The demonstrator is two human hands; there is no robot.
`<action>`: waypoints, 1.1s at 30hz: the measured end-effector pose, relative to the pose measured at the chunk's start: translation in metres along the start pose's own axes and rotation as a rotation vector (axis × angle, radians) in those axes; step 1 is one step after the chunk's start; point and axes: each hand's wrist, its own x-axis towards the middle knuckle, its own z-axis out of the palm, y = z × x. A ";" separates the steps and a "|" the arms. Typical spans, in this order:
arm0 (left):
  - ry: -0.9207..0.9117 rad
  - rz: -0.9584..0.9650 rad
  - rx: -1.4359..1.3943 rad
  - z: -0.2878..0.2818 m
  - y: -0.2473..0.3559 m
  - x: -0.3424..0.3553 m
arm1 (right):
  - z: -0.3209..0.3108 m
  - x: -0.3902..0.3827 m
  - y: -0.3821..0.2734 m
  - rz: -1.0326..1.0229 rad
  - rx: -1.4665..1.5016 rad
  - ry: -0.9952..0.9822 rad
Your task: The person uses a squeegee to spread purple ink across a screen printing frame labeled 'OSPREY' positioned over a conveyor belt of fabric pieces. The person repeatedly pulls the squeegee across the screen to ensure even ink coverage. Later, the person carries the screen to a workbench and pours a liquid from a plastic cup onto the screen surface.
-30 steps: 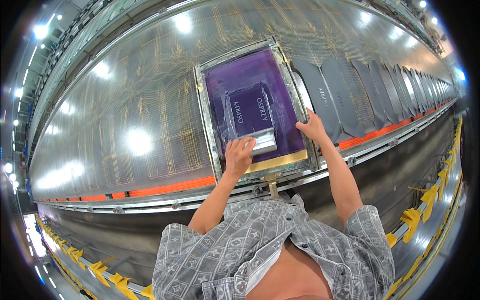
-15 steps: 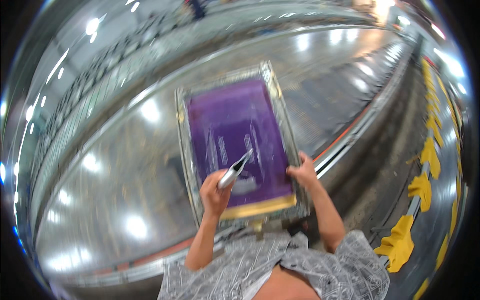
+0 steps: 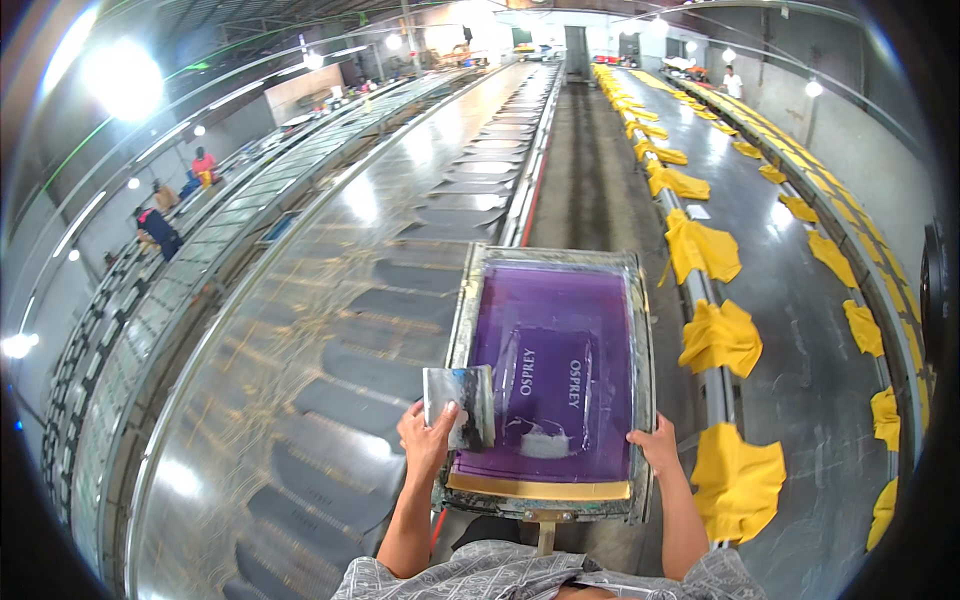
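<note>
A screen-printing frame (image 3: 642,330) with purple mesh (image 3: 555,300) is held up in front of me, above the aisle beside the left table. Pale lettering and a smear of whitish ink (image 3: 545,442) show on its mesh. At its left side, my left hand (image 3: 427,435) grips a flat squeegee (image 3: 460,400) with a pale, stained face. Whether those fingers also hold the frame's edge is hidden. My right hand (image 3: 655,445) is closed on the right rim. A small metal bracket (image 3: 550,516) sticks out from the near end.
Dark grey cut fabric pieces (image 3: 350,408) lie in a row along the long left table (image 3: 240,400). Yellow fabric pieces (image 3: 740,480) drape over the rail of the right table (image 3: 800,420). A concrete aisle (image 3: 592,190) runs between. People (image 3: 158,232) stand far off.
My view has swung toward the aisle. The frame has gone from above the left table to the aisle side. The squeegee has shifted from over the mesh to the frame's left edge.
</note>
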 end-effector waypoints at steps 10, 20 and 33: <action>-0.471 -0.032 -0.518 0.275 0.070 0.260 | -0.078 0.248 -0.069 -0.066 -0.051 0.282; -0.522 0.074 -0.478 0.472 0.178 0.518 | -0.065 0.494 -0.104 0.124 -0.259 0.666; -0.413 -0.117 -0.516 0.686 0.318 0.883 | -0.099 1.021 -0.209 -0.073 -0.374 0.460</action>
